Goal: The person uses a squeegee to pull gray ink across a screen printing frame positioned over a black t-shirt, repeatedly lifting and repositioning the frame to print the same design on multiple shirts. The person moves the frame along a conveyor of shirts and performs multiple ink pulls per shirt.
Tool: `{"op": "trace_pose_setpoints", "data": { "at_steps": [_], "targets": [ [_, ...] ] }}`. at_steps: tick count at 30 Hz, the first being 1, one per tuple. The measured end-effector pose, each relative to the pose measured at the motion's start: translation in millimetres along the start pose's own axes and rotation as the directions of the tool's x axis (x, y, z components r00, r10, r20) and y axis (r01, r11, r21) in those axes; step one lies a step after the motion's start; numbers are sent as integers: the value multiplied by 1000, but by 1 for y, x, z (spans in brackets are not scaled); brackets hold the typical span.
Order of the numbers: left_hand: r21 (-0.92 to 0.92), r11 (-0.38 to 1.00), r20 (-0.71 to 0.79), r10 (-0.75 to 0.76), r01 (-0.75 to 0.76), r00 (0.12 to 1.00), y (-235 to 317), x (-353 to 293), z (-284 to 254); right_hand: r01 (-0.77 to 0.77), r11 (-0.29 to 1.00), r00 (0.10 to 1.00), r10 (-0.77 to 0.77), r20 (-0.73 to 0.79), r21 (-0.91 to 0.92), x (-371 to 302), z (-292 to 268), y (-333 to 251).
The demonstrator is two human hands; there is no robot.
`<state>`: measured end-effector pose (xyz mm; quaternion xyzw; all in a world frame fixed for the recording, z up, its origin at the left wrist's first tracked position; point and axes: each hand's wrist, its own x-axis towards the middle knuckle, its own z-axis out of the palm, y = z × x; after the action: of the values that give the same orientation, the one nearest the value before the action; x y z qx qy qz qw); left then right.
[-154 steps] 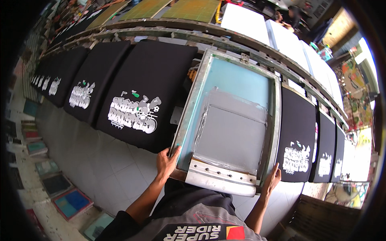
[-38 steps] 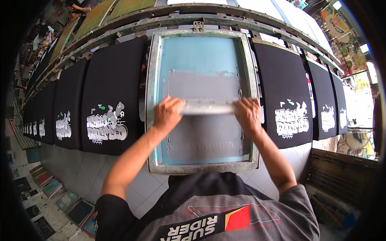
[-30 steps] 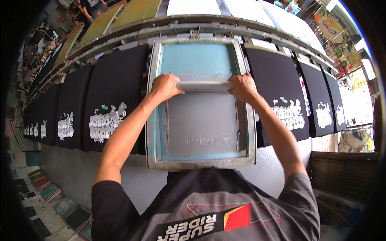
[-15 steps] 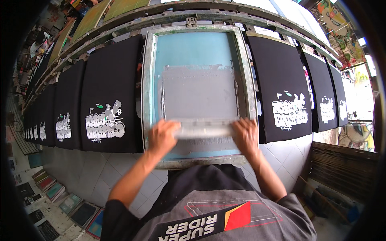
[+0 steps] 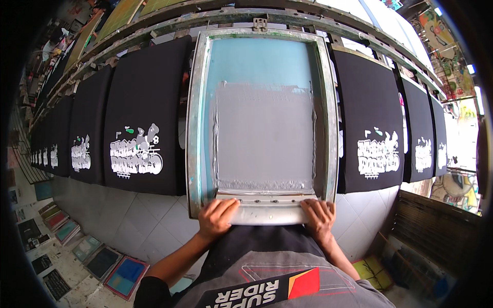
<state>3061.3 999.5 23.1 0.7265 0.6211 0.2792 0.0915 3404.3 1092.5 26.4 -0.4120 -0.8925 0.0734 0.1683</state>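
In front of me lies a screen-printing frame [image 5: 329, 133] with blue-green mesh [image 5: 259, 59] at its far end. Grey ink [image 5: 264, 136] covers most of the mesh, with ridges along both sides and a rough band at the near end. A metal squeegee [image 5: 269, 214] spans the near end of the frame, close to my body. My left hand [image 5: 218, 215] grips its left end, fingers curled over the top. Its right end is gripped the same way by my right hand [image 5: 319, 215]. The squeegee's blade edge is mostly hidden beneath its bar.
Black fabric panels with white, grey and green prints lie on boards to the left [image 5: 146, 102] and right [image 5: 372, 113]. A metal rail [image 5: 215, 19] runs behind the frame. Several screens [image 5: 126, 277] rest on the lower left floor. A slatted wooden rack [image 5: 426, 220] stands at right.
Both hands have pulled the squeegee toward my body, from the lower part of the mesh to the near end of the frame. The grey ink behind it now shows a smooth surface.
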Motion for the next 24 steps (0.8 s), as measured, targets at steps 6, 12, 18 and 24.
{"op": "trace_pose_setpoints", "data": {
  "at_steps": [6, 12, 18, 24],
  "targets": [
    [69, 997, -33, 24, -22, 999, -23, 44, 11, -16, 1000, 997, 15, -70, -14, 43, 16, 15],
    [68, 995, -82, 80, -75, 993, -58, 106, 19, 55, 998, 992, -57, -111, -27, 109, 23, 45],
    [135, 987, -116, 101, -85, 988, -107, 182, 28, 107, 991, 979, -118, -168, -77, 194, 45, 92],
    [116, 990, 237, -101, 75, 966, -122, 277, -18, 64, 988, 975, -33, 220, -138, 277, 2, 120]
  ]
}}
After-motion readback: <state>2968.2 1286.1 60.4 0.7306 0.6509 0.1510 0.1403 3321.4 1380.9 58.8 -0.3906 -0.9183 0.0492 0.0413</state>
